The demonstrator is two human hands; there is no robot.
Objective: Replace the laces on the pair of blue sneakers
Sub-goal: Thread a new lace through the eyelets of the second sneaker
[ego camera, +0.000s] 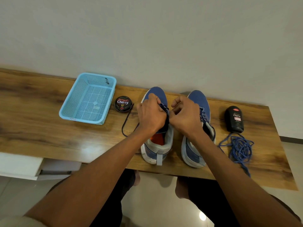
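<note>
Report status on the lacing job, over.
Both hands, left hand and right hand, pinching the dark lace over the left sneaker. Right sneaker already laced. Nothing in the way.

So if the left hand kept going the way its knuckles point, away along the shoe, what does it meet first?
Probably the toe of the left sneaker, directly beyond the left hand. Past it the table ends at the wall; depth is unclear.

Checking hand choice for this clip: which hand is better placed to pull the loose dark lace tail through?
Left, probably. The loose dark lace tail trails off the left sneaker beside the left hand; the right hand pinches at the eyelets on the far side.
</note>
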